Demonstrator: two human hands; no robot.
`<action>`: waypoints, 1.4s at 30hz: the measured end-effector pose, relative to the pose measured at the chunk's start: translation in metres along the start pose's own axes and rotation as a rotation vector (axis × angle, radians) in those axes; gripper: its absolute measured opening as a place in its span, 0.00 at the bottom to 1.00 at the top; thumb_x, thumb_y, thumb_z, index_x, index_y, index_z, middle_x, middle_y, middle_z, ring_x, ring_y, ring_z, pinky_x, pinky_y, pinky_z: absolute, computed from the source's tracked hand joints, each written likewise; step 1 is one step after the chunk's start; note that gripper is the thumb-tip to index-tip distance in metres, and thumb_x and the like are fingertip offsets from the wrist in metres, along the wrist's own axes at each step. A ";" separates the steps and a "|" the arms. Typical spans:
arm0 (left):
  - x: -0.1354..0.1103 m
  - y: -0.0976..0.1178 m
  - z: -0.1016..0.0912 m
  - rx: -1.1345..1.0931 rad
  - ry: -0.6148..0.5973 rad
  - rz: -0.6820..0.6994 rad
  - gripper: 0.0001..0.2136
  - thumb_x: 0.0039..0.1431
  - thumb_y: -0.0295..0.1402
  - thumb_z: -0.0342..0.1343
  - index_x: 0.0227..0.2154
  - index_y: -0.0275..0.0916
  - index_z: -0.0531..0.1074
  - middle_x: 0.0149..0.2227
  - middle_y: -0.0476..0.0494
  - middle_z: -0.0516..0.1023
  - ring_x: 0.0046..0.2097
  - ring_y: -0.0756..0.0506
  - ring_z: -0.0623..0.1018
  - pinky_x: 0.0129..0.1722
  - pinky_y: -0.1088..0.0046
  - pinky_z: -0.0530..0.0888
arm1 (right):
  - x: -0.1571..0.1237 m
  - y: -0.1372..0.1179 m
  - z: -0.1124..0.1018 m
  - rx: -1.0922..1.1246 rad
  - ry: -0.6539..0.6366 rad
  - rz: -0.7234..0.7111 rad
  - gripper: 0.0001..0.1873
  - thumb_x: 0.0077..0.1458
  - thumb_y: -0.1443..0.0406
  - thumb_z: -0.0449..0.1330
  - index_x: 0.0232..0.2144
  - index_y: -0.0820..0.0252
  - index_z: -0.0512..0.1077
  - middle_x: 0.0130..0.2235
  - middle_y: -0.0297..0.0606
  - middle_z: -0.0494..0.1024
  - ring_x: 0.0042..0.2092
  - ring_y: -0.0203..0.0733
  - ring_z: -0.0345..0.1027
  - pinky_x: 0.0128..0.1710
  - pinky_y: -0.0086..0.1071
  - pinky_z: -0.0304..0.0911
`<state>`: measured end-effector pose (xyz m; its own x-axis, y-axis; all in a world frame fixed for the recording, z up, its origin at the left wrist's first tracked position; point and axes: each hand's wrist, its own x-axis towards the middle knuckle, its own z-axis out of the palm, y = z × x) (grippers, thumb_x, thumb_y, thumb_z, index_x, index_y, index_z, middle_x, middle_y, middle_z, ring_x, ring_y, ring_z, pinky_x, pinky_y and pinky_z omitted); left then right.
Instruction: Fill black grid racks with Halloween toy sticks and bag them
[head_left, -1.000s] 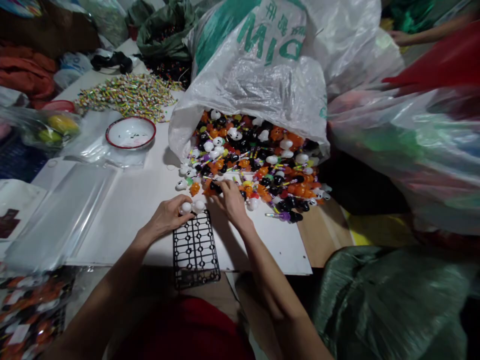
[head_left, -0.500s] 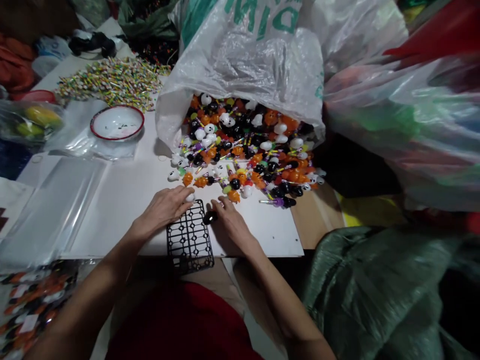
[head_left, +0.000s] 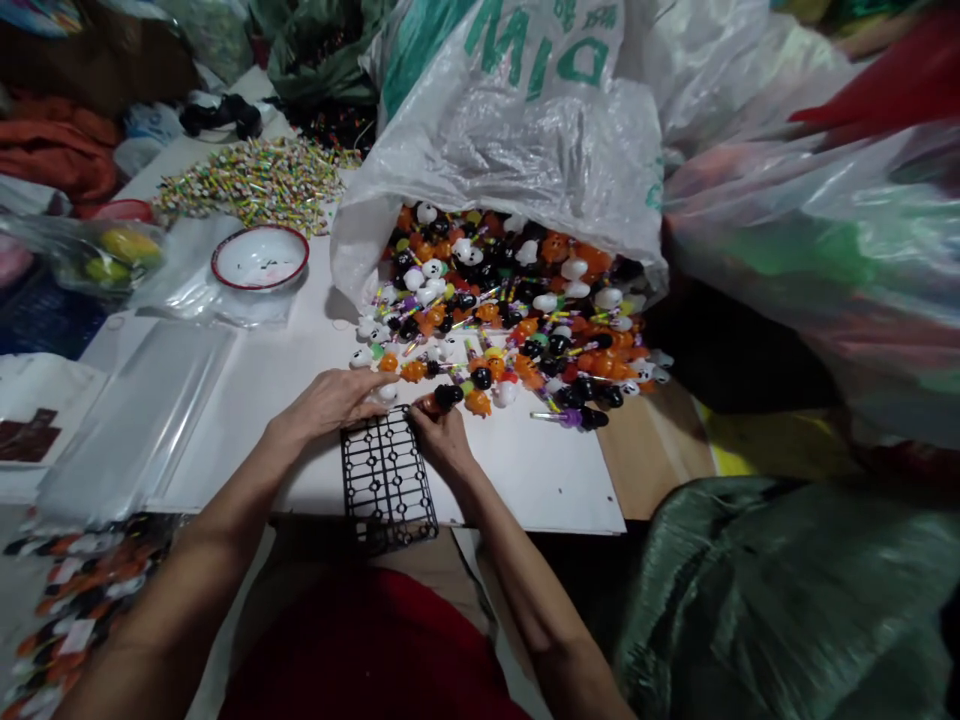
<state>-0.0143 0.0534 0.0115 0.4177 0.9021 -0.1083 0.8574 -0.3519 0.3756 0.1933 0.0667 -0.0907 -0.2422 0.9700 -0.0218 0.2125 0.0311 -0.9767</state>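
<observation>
A black plastic grid frame (head_left: pixel 386 460) with rows of round holes lies at the table's front edge, its near end sticking out past it. My left hand (head_left: pixel 334 402) is at the frame's far left corner, its fingers closed about a white figure-topped piece (head_left: pixel 386 393). At the far right corner, my right hand (head_left: pixel 444 435) is closed on a black figure-topped piece (head_left: pixel 448 396), whose lower part the fingers hide. Just beyond both hands spreads a heap of figure-topped sticks (head_left: pixel 480 372) in orange, black and white.
A white woven sack (head_left: pixel 525 150) lies open behind the heap. To the left are a red-rimmed white bowl (head_left: pixel 261 280), clear plastic bags (head_left: pixel 142 410) and a pile of small colourful sticks (head_left: pixel 251 185). A dark green bag (head_left: pixel 780 590) bulges at the right.
My right hand has raised the black figure-topped piece and brought it to the frame's far right corner. My left hand stays by the white piece. The whole view has shifted slightly.
</observation>
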 end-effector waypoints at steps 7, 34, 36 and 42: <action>-0.005 0.001 0.009 -0.066 0.060 -0.022 0.20 0.64 0.38 0.56 0.58 0.47 0.68 0.52 0.43 0.79 0.49 0.41 0.80 0.48 0.65 0.75 | 0.000 0.005 -0.002 -0.451 -0.129 -0.159 0.13 0.53 0.67 0.51 0.39 0.61 0.71 0.39 0.43 0.77 0.41 0.45 0.71 0.43 0.35 0.67; 0.078 0.044 -0.018 -0.469 0.491 -0.158 0.16 0.61 0.43 0.58 0.46 0.37 0.74 0.42 0.42 0.81 0.41 0.44 0.79 0.44 0.63 0.76 | 0.061 -0.069 -0.093 -0.743 0.225 -0.198 0.13 0.62 0.57 0.56 0.36 0.61 0.73 0.31 0.39 0.76 0.32 0.42 0.68 0.33 0.32 0.61; 0.089 0.052 -0.025 -0.739 0.499 -0.189 0.16 0.60 0.43 0.57 0.42 0.36 0.76 0.35 0.44 0.81 0.34 0.47 0.79 0.36 0.68 0.76 | 0.061 -0.099 -0.086 -0.642 0.206 -0.439 0.12 0.62 0.57 0.57 0.39 0.60 0.73 0.34 0.40 0.77 0.33 0.41 0.68 0.36 0.32 0.62; 0.041 0.035 -0.056 -0.932 0.960 -0.349 0.14 0.50 0.43 0.64 0.33 0.36 0.75 0.29 0.45 0.78 0.27 0.48 0.76 0.28 0.70 0.75 | 0.114 -0.131 -0.051 -0.613 -0.216 -0.616 0.12 0.64 0.65 0.54 0.47 0.58 0.73 0.43 0.41 0.77 0.40 0.40 0.70 0.41 0.30 0.64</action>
<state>0.0164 0.0921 0.0714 -0.4699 0.8587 0.2046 0.1990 -0.1228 0.9723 0.1862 0.1860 0.0455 -0.6403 0.6740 0.3685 0.4395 0.7149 -0.5438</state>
